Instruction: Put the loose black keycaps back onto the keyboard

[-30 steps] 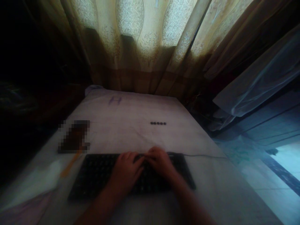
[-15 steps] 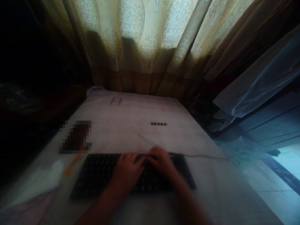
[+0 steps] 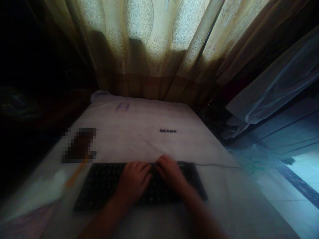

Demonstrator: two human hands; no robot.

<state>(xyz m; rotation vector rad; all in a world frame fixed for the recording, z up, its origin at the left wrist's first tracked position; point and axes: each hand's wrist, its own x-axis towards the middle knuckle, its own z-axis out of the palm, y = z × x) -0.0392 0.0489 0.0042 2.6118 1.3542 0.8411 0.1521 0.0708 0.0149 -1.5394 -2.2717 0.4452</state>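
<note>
A black keyboard [image 3: 99, 186] lies across the near part of the covered table, its cable running off to the right. My left hand [image 3: 136, 177] rests over its middle, fingers bent down and close together at the upper rows. Right beside it, my right hand [image 3: 168, 169] is closed, its fingertips pressed together at the keyboard's upper edge. Blur and the hands themselves hide whatever is between the fingertips. Beyond the hands sits a neat row of several small dark square pieces, like keycaps [image 3: 168, 130].
A pixelated dark object [image 3: 81, 144] lies at the left, with an orange strip-like tool [image 3: 76, 174] by it. White and pink cloth [image 3: 37, 199] covers the near left corner. A patterned curtain [image 3: 159, 49] hangs behind the table [image 3: 139, 116]; the table's right edge drops toward a tiled floor.
My left thumb has drawn in toward its fingers, and the left hand has shifted slightly left. The right hand stays almost in place; the keyboard and small pieces have not moved on the table.
</note>
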